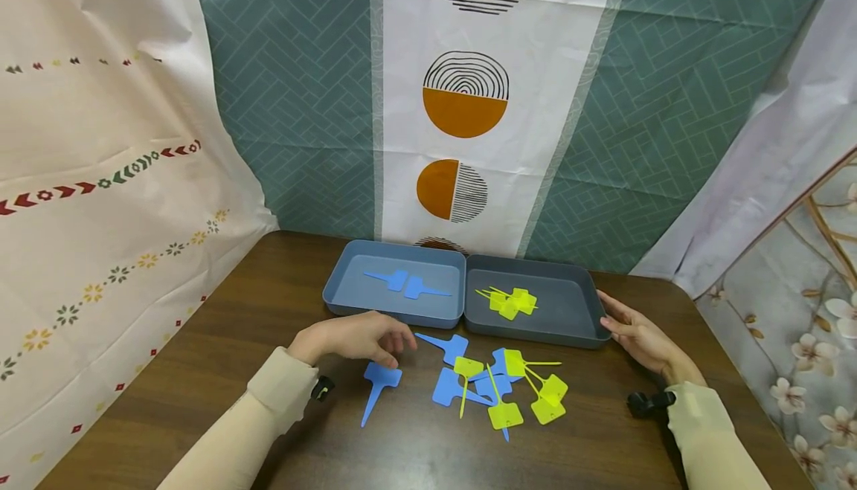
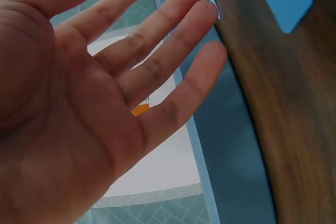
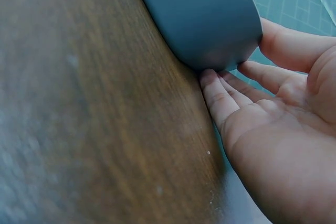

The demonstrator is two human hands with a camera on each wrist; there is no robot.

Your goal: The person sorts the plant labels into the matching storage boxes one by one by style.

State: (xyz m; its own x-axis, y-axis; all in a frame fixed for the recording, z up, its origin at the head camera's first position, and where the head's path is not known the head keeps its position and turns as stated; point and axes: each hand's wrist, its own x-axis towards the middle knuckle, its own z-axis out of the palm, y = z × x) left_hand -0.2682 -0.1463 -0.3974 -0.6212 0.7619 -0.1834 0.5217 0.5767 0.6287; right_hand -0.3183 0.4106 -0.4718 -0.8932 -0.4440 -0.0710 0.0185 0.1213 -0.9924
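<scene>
My left hand (image 1: 364, 337) hovers over the table in front of the blue-grey tray (image 1: 428, 319), its fingers loosely extended and its palm bare. Below its fingertips lies a blue T-shaped plant label (image 1: 382, 377), and another blue plant label (image 1: 455, 349) lies to the right. My right hand (image 1: 646, 337) is at the right end of the dark grey tray (image 1: 569, 334). Its fingers are mostly straight and touch the tray's outer corner low down, with the thumb (image 3: 294, 45) against the wall. Mixed blue labels and yellow plant labels (image 1: 505, 416) overlap on the table between the hands.
Two blue labels (image 1: 396, 280) lie inside the blue-grey tray; several yellow labels (image 1: 509, 302) lie in the dark grey one. Both trays stand side by side near the back edge of the brown table (image 1: 321, 445). Patterned cloths (image 1: 294, 88) hang behind and beside it.
</scene>
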